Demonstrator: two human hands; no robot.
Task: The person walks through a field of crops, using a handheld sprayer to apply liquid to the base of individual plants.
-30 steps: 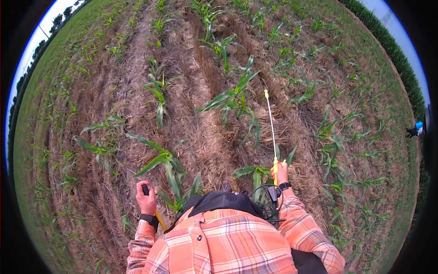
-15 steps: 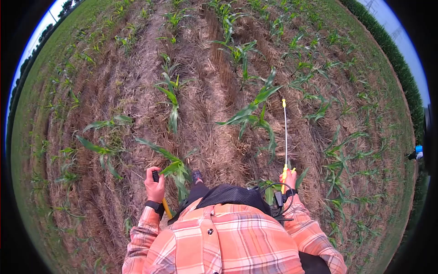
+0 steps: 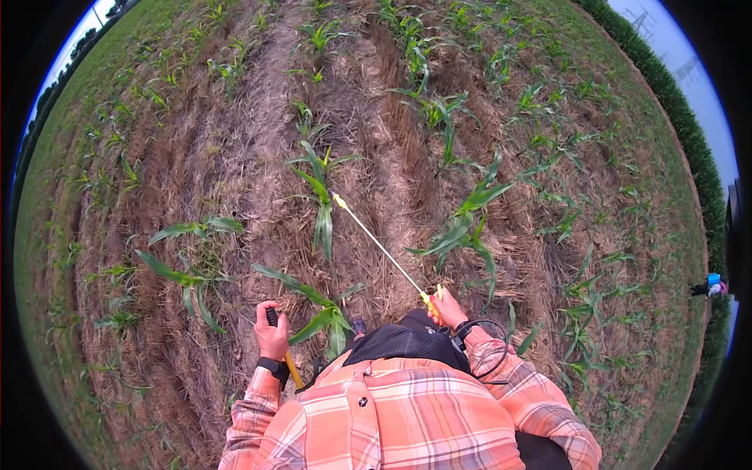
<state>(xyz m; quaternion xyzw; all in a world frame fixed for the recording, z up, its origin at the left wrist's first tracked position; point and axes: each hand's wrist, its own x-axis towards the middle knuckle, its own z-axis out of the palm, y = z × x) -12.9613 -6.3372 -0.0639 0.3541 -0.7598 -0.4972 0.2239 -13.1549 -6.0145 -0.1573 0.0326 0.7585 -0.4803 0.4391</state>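
Observation:
My left hand (image 3: 272, 338) is wrapped round the black grip of a pump lever (image 3: 294, 370), whose yellow bar runs back toward my side. In my right hand (image 3: 448, 309) is the yellow handle of a spray wand (image 3: 384, 249), fingers closed about it. The thin pale wand slants forward and left, its yellow nozzle (image 3: 339, 201) right beside the leaves of a young corn plant (image 3: 323, 223). A dark hose (image 3: 504, 356) curves near my right forearm. Another corn plant (image 3: 327, 316) grows just right of my left hand.
Rows of young corn stand in straw-covered soil (image 3: 266, 149) ahead and to both sides. One larger corn plant (image 3: 470, 223) is right of the wand. At the far right edge is a person (image 3: 713, 286), near a tall green crop strip (image 3: 666, 94).
My right hand has moved left and swung the wand from pointing straight ahead on the right to slanting left, beside a corn plant. My left hand stays on the lever, slightly lower in view.

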